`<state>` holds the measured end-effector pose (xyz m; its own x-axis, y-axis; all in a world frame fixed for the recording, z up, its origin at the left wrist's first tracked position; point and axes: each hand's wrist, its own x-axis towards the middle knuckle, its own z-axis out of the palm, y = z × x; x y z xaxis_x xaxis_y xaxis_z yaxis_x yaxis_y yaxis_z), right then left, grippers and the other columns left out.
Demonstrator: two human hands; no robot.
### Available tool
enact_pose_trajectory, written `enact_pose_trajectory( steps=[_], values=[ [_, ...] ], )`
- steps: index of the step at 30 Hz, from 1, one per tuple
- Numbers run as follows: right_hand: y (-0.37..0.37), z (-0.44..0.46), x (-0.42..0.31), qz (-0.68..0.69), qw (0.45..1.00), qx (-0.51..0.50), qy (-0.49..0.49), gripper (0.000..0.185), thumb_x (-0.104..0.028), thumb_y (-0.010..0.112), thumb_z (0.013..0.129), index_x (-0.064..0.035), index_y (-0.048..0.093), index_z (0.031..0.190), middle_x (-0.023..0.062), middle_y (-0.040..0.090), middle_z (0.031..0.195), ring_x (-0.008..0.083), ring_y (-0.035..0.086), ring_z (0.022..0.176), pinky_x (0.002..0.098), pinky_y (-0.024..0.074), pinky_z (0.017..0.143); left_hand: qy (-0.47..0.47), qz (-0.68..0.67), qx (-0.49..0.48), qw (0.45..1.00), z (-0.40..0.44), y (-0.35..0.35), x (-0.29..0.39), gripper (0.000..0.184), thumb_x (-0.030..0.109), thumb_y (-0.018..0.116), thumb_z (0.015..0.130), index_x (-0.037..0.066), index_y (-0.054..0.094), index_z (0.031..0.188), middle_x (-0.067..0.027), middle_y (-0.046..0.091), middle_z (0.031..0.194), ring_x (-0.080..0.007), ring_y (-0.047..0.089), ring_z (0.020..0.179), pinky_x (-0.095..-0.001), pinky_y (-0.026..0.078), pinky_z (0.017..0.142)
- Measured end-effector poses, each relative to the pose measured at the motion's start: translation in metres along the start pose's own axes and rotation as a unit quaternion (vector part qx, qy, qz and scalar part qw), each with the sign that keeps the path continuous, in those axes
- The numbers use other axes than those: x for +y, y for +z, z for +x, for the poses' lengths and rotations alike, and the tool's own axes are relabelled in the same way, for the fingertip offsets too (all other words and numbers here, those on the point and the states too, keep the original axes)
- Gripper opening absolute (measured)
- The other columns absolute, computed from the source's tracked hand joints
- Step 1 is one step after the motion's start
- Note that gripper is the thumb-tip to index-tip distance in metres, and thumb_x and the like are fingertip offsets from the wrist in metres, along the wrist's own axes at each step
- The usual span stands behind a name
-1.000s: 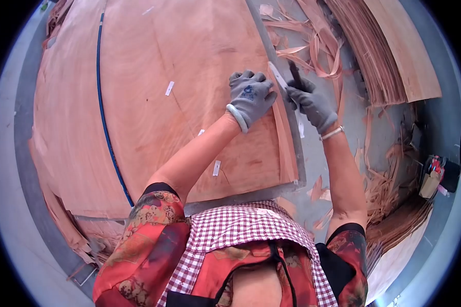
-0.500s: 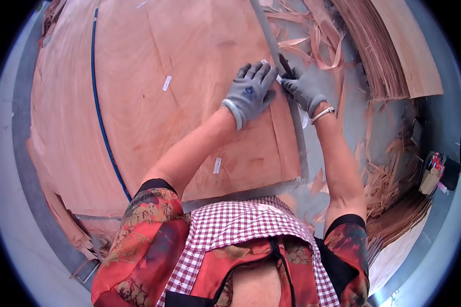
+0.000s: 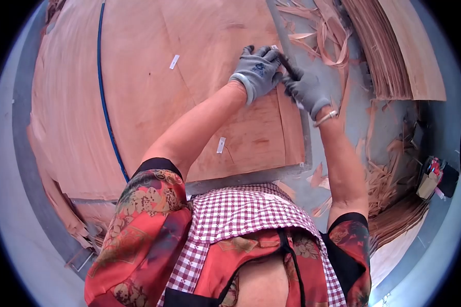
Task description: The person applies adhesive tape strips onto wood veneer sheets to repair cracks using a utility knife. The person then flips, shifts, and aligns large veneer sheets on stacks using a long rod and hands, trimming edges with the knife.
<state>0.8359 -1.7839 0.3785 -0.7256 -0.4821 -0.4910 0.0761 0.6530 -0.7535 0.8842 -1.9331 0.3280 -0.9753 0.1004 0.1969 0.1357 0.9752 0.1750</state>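
Observation:
A large sheet of reddish wood veneer (image 3: 210, 41) lies in front of me, with short white tape pieces (image 3: 174, 62) stuck along its cracks. My left hand (image 3: 257, 74), in a grey glove, rests on the sheet near its right edge, fingers stretched out and slightly bent. Close beside it, my gloved right hand (image 3: 309, 92) is closed around a slim dark knife-like tool (image 3: 289, 66). The tool points up and left towards the left fingertips; its tip is blurred. Another bit of white tape (image 3: 274, 47) shows by those fingertips.
A long blue strip (image 3: 102, 92) runs down the sheet's left part. Veneer scraps (image 3: 338, 51) litter the grey surface to the right. Beyond them stands a thick veneer stack (image 3: 381, 51). A small box of items (image 3: 430, 181) sits at the far right.
My left hand has shifted slightly up and right. The right hand has turned, bringing the dark tool up against the left fingers. The whole view has shifted slightly.

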Motion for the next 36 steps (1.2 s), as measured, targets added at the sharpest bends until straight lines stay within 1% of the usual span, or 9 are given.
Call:
enact_pose_trajectory(
  steps=[5, 10, 11, 14, 15, 21, 24, 25, 36],
  values=[
    [-0.004, -0.027, 0.015, 0.213, 0.972, -0.092, -0.045, 0.013, -0.018, 0.059, 0.087, -0.0055, 0.059, 0.092, 0.0022, 0.057, 0.067, 0.0082, 0.053, 0.054, 0.0218, 0.0405, 0.045, -0.028, -0.014, 0.005, 0.999, -0.003, 0.005, -0.003, 0.046, 0.034, 0.055, 0.081, 0.02, 0.053, 0.124, -0.0045, 0.045, 0.134, -0.0213, 0.038, 0.125, -0.0452, 0.026, 0.104],
    [-0.002, -0.014, 0.047, 0.138, 0.984, -0.109, 0.022, 0.016, -0.013, 0.058, 0.084, -0.0071, 0.056, 0.099, -0.0005, 0.055, 0.069, 0.0068, 0.048, 0.052, 0.0198, 0.0374, 0.045, -0.041, -0.061, -0.005, 0.997, -0.007, 0.013, -0.005, 0.05, 0.04, 0.049, 0.085, 0.02, 0.046, 0.131, -0.0031, 0.039, 0.14, -0.0201, 0.032, 0.131, -0.0458, 0.014, 0.11],
    [0.001, -0.015, 0.048, 0.129, 0.986, -0.097, 0.026, 0.016, -0.013, 0.059, 0.083, -0.0071, 0.056, 0.098, -0.0007, 0.055, 0.069, 0.0069, 0.048, 0.053, 0.0201, 0.038, 0.045, -0.013, -0.074, 0.051, 0.996, -0.009, 0.017, -0.009, 0.049, 0.025, 0.055, 0.082, 0.014, 0.047, 0.13, -0.009, 0.042, 0.137, -0.0266, 0.039, 0.125, -0.0453, 0.025, 0.106],
    [0.008, -0.02, 0.043, 0.114, 0.991, -0.072, 0.023, 0.016, -0.012, 0.06, 0.081, -0.007, 0.057, 0.096, -0.0008, 0.054, 0.07, 0.0072, 0.049, 0.055, 0.021, 0.0399, 0.048, -0.05, -0.256, 0.127, 0.957, -0.02, 0.011, -0.019, 0.048, 0.014, 0.054, 0.081, 0.006, 0.047, 0.128, -0.0148, 0.047, 0.131, -0.0311, 0.046, 0.119, -0.0429, 0.032, 0.102],
    [0.007, -0.02, 0.042, 0.112, 0.992, -0.062, 0.019, 0.016, -0.012, 0.061, 0.081, -0.007, 0.057, 0.095, -0.0007, 0.054, 0.07, 0.0073, 0.05, 0.055, 0.0213, 0.0406, 0.049, -0.043, -0.23, 0.154, 0.96, -0.031, 0.008, -0.018, 0.046, 0.006, 0.052, 0.079, 0.001, 0.047, 0.125, -0.0185, 0.051, 0.124, -0.0352, 0.05, 0.112, -0.0418, 0.037, 0.098],
    [0.023, 0.005, 0.074, 0.127, 0.988, -0.02, -0.08, 0.014, -0.012, 0.064, 0.079, -0.0039, 0.059, 0.089, 0.003, 0.055, 0.067, 0.0133, 0.053, 0.057, 0.0276, 0.0451, 0.054, -0.002, -0.114, 0.139, 0.984, -0.09, -0.011, 0.07, 0.048, 0.02, 0.058, 0.078, 0.003, 0.05, 0.121, -0.0151, 0.054, 0.118, -0.0332, 0.051, 0.108, -0.0458, 0.036, 0.095],
    [0.017, -0.005, 0.066, -0.107, 0.993, 0.039, -0.043, 0.016, -0.014, 0.064, 0.079, -0.002, 0.058, 0.086, 0.0046, 0.056, 0.064, 0.0168, 0.053, 0.055, 0.0305, 0.0461, 0.054, -0.013, -0.072, 0.004, 0.997, -0.085, -0.021, 0.069, 0.05, 0.029, 0.058, 0.079, 0.004, 0.05, 0.121, -0.013, 0.052, 0.121, -0.0291, 0.048, 0.112, -0.0437, 0.034, 0.096],
    [0.014, -0.022, 0.056, -0.074, 0.996, 0.039, -0.032, 0.013, -0.014, 0.062, 0.082, -0.0018, 0.057, 0.084, 0.0045, 0.056, 0.062, 0.0152, 0.053, 0.053, 0.0296, 0.0451, 0.05, -0.017, -0.052, -0.004, 0.998, -0.085, -0.02, 0.069, 0.049, 0.03, 0.057, 0.08, 0.005, 0.051, 0.121, -0.0112, 0.05, 0.123, -0.0262, 0.045, 0.116, -0.041, 0.034, 0.095],
    [-0.007, -0.13, 0.077, 0.109, 0.971, -0.21, 0.021, 0.011, -0.014, 0.058, 0.087, -0.0038, 0.06, 0.091, -0.0004, 0.056, 0.069, 0.007, 0.051, 0.056, 0.0228, 0.0425, 0.048, -0.016, 0.009, 0.021, 1.0, -0.09, -0.005, 0.072, 0.049, 0.034, 0.055, 0.081, 0.01, 0.05, 0.124, -0.0082, 0.048, 0.127, -0.0233, 0.044, 0.118, -0.0452, 0.032, 0.098]
  ],
)
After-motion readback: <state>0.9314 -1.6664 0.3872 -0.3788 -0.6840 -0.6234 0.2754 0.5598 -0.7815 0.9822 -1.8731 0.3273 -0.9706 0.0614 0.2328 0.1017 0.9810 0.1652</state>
